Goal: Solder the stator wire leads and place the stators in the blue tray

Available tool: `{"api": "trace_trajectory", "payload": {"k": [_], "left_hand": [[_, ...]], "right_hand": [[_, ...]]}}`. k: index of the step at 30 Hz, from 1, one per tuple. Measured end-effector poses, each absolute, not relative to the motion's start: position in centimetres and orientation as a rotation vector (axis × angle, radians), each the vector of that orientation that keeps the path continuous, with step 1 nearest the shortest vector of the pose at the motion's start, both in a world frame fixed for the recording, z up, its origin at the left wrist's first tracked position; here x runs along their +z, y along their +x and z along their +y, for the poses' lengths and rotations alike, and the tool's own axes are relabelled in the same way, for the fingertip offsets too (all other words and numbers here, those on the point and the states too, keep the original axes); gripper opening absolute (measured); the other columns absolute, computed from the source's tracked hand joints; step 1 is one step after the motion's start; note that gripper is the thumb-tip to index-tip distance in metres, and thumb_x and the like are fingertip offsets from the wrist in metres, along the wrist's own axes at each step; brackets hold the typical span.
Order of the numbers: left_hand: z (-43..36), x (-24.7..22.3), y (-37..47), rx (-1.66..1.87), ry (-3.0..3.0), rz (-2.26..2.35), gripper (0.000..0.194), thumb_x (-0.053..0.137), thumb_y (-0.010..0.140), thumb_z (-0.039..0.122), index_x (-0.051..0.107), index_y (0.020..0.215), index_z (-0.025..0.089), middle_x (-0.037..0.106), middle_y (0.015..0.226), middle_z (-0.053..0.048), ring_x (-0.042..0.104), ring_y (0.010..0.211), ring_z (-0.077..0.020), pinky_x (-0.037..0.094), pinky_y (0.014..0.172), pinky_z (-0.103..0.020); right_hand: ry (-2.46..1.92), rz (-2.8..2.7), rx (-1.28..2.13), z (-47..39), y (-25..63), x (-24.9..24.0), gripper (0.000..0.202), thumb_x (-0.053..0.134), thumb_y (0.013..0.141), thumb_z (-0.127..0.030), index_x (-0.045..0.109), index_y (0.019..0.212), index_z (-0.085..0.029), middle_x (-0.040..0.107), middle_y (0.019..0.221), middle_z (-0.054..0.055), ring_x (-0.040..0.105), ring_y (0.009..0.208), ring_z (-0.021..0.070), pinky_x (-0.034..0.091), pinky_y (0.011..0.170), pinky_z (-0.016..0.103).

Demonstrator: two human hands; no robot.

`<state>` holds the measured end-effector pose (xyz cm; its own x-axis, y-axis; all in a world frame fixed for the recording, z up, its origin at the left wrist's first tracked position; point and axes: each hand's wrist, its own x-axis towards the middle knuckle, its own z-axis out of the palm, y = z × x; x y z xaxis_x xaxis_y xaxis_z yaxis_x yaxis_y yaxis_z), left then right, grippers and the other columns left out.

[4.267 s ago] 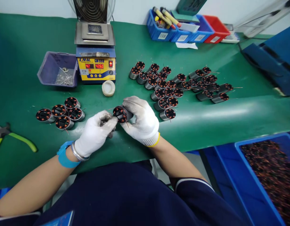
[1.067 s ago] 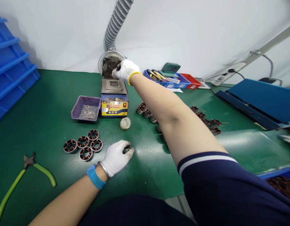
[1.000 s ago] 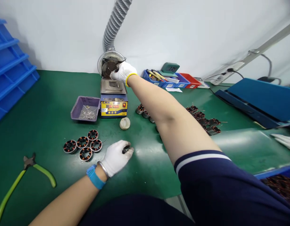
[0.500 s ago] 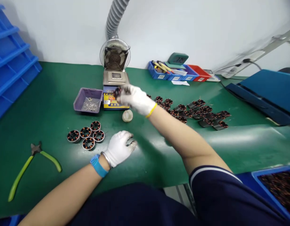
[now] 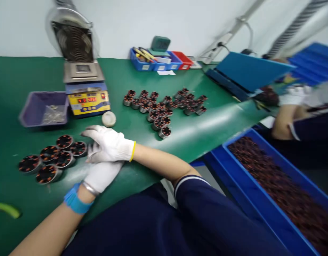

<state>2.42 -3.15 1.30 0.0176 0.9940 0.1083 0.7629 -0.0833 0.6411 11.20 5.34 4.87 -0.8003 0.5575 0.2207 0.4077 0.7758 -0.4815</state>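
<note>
While having right hand (image 5: 110, 144) over left hand (image 5: 103, 176) beside wound cores (image 5: 64, 159), cannot tell grip; see scraps (image 5: 54, 115) in left purple bin (image 5: 39, 102), brownish parts (image 5: 275, 188) in right blue crate (image 5: 256, 184).

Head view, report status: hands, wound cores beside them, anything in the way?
Right hand overlapping left hand, grips unclear. Six wound cores clustered just left of the hands. Right hand blocks sight of left hand's fingers.

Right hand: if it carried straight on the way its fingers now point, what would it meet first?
Probably the rightmost copper-wound ring in the group at picture left, just ahead of the right hand. One head view leaves height unclear, so the hand might pass above it.
</note>
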Motion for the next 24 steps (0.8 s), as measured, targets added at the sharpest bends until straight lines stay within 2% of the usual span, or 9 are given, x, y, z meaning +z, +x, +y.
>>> {"api": "trace_trajectory", "payload": {"k": [1, 3, 6, 9, 13, 16, 19, 22, 24], "left_hand": [[-3.2, 1.3, 2.4, 0.762, 1.915, 1.828, 0.046, 0.048, 0.086, 0.031, 0.068, 0.121, 0.008, 0.058, 0.138, -0.028, 0.035, 0.142, -0.0521, 0.019, 0.115, -0.071], [-3.3, 1.2, 2.5, 0.649, 2.002, 1.953, 0.062, 0.051, 0.086, 0.038, 0.057, 0.136, 0.002, 0.041, 0.153, -0.032, 0.027, 0.146, -0.053, 0.018, 0.116, -0.072], [-3.8, 1.0, 2.8, 0.435, 2.137, 2.094, 0.08, 0.056, 0.083, 0.051, 0.048, 0.144, 0.001, 0.033, 0.159, -0.034, 0.03, 0.145, -0.053, 0.023, 0.113, -0.075], [-4.0, 0.6, 3.0, 0.451, 2.195, 2.045, 0.077, 0.059, 0.082, 0.051, 0.052, 0.142, 0.003, 0.036, 0.158, -0.033, 0.032, 0.145, -0.0527, 0.022, 0.114, -0.075], [-3.9, 0.4, 2.9, 0.816, 2.013, 1.824, 0.069, 0.061, 0.081, 0.05, 0.058, 0.136, 0.008, 0.044, 0.156, -0.027, 0.039, 0.144, -0.0478, 0.033, 0.116, -0.065], [-4.2, 1.2, 2.9, 1.024, 1.506, 1.55, 0.066, 0.055, 0.089, 0.053, 0.052, 0.141, 0.013, 0.055, 0.147, -0.023, 0.065, 0.118, -0.0363, 0.055, 0.095, -0.053], [-4.5, 2.2, 3.2, 0.959, 1.154, 1.357, 0.074, 0.052, 0.092, 0.057, 0.041, 0.149, 0.013, 0.065, 0.131, -0.021, 0.072, 0.089, -0.0261, 0.06, 0.072, -0.041], [-4.4, 2.9, 3.5, 0.801, 1.229, 1.384, 0.082, 0.062, 0.085, 0.048, 0.037, 0.152, 0.008, 0.074, 0.105, -0.015, 0.071, 0.081, -0.0237, 0.059, 0.076, -0.039], [-4.3, 3.1, 3.5, 0.747, 1.305, 1.417, 0.08, 0.064, 0.081, 0.043, 0.042, 0.149, 0.007, 0.075, 0.105, -0.014, 0.071, 0.085, -0.025, 0.059, 0.081, -0.041]], "right_hand": [[-0.739, -2.536, 0.501, 4.8, 12.9, 5.0, 0.082, 0.079, 0.077, -0.053, 0.051, 0.142, -0.013, 0.057, 0.143, 0.015, 0.055, 0.132, 0.0266, 0.047, 0.112, 0.034], [-0.864, -2.357, 0.251, 3.4, 17.0, 4.9, 0.074, 0.072, 0.082, -0.055, 0.05, 0.141, -0.015, 0.059, 0.141, 0.014, 0.052, 0.135, 0.0267, 0.041, 0.118, 0.039], [-1.329, -2.085, -0.134, 1.8, 24.2, 4.2, 0.072, 0.067, 0.083, -0.058, 0.049, 0.14, -0.018, 0.064, 0.131, 0.015, 0.055, 0.13, 0.0336, 0.035, 0.119, 0.055], [-1.719, -2.017, -0.288, 1.1, 29.6, 2.9, 0.076, 0.071, 0.08, -0.049, 0.05, 0.141, -0.011, 0.069, 0.119, 0.018, 0.057, 0.122, 0.0384, 0.032, 0.115, 0.064], [-1.794, -2.096, -0.174, 0.5, 31.0, 1.6, 0.053, 0.06, 0.085, -0.024, 0.056, 0.137, -0.014, 0.071, 0.115, 0.015, 0.06, 0.12, 0.0339, 0.029, 0.117, 0.063], [-1.539, -1.978, 0.098, 0.0, 28.3, 2.1, 0.044, 0.056, 0.087, -0.02, 0.06, 0.13, -0.019, 0.073, 0.104, 0.008, 0.066, 0.106, 0.0264, 0.043, 0.111, 0.054], [-1.226, -2.014, 0.34, -0.4, 25.0, 3.3, 0.044, 0.053, 0.089, -0.018, 0.056, 0.133, -0.024, 0.072, 0.092, 0.001, 0.068, 0.102, 0.0216, 0.046, 0.112, 0.05], [-1.086, -2.157, 0.395, -0.9, 23.5, 3.6, 0.054, 0.066, 0.086, -0.032, 0.052, 0.138, -0.021, 0.07, 0.113, 0.009, 0.065, 0.114, 0.0266, 0.048, 0.111, 0.052], [-1.205, -2.157, 0.409, -1.4, 23.6, 3.0, 0.083, 0.081, 0.072, -0.051, 0.05, 0.141, -0.017, 0.063, 0.13, 0.017, 0.061, 0.122, 0.0338, 0.052, 0.105, 0.055]]}}
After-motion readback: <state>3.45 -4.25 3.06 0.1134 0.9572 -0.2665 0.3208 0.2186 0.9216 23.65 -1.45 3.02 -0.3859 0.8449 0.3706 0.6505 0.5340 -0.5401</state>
